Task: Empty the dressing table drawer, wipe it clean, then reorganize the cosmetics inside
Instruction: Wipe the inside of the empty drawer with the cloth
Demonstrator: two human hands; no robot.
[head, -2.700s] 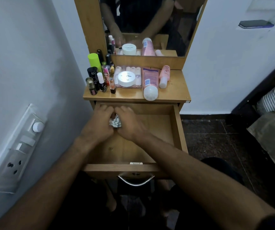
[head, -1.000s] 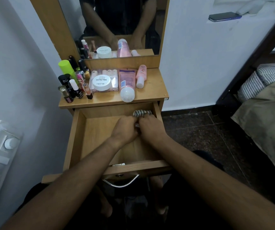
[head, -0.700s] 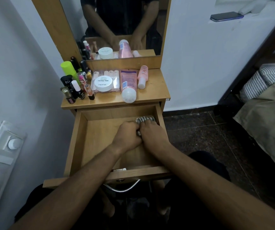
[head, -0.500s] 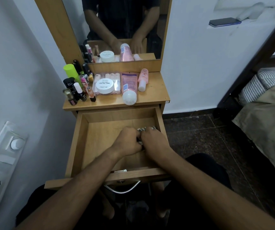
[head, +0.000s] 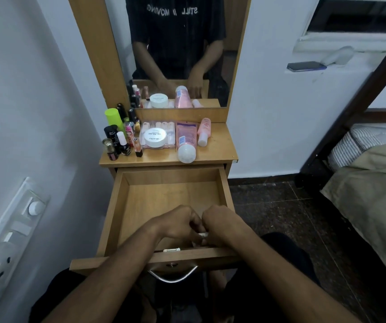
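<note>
Head view looks down on two bare forearms reaching over the front edge of the open drawer (head: 117,220). Nearest the camera, a curved metal handle (head: 173,277) hangs from the drawer front. Just past that edge, the left hand (head: 178,226) and right hand (head: 221,226) sit side by side, knuckles up, both curled into loose fists at the front right part of the drawer floor. Between them a small pale scrap of cloth (head: 203,234) shows, pinched where the curled fingers (head: 195,226) of the two hands meet; most of it is hidden under the hands, so how much each hand holds cannot be told. The wooden floor of the drawer beyond the hands is bare.

Farther back, the bench (head: 215,152) carries the cosmetics. At its left stand small dark bottles (head: 116,145) and a lime green can (head: 114,118). In the middle, a white round jar (head: 156,137) rests on a clear pack of tubes (head: 168,134). Just right of it a pink tube (head: 185,142) lies with its white cap toward the drawer, and a smaller pink bottle (head: 204,131) lies beside that. Behind them the mirror (head: 180,50) reflects the person's dark shirt and arms. On a ledge at the far right lies a phone (head: 306,65).
</note>
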